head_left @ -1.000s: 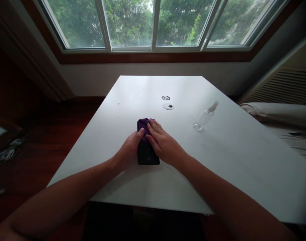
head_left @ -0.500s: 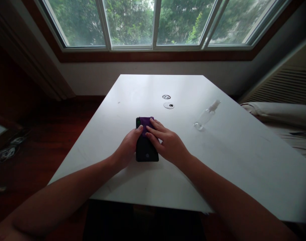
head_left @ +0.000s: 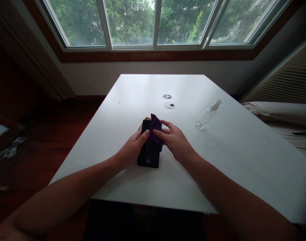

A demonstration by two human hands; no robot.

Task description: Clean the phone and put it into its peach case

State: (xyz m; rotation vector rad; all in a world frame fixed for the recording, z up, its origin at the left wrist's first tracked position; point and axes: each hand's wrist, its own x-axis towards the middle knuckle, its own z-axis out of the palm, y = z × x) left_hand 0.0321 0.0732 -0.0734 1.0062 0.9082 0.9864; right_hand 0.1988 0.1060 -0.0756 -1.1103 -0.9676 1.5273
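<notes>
A wide, white-framed window [head_left: 130, 23] with greenery behind it lights a smooth white worktop [head_left: 100, 140], on which a clear spray bottle [head_left: 207, 117] sits off to the right. Nearer the person, at the middle of the worktop, a flat black rectangular phone [head_left: 147, 152] is held between the hands; whether it touches the surface cannot be told. It looks stiff, fairly light, slick and easily scratched, so its long edges seem the safest grip. A soft purple fabric cloth [head_left: 155, 125] lies folded over its upper right part; limp and light, it should pinch easily anywhere. The left hand [head_left: 132, 145] closes round the phone's left edge, its thumb across the front beside the cloth. The right hand [head_left: 176, 139] pinches the cloth between thumb and fingers at the phone's right edge. Both forearms reach forward and angle inward, wrists low over the worktop.
</notes>
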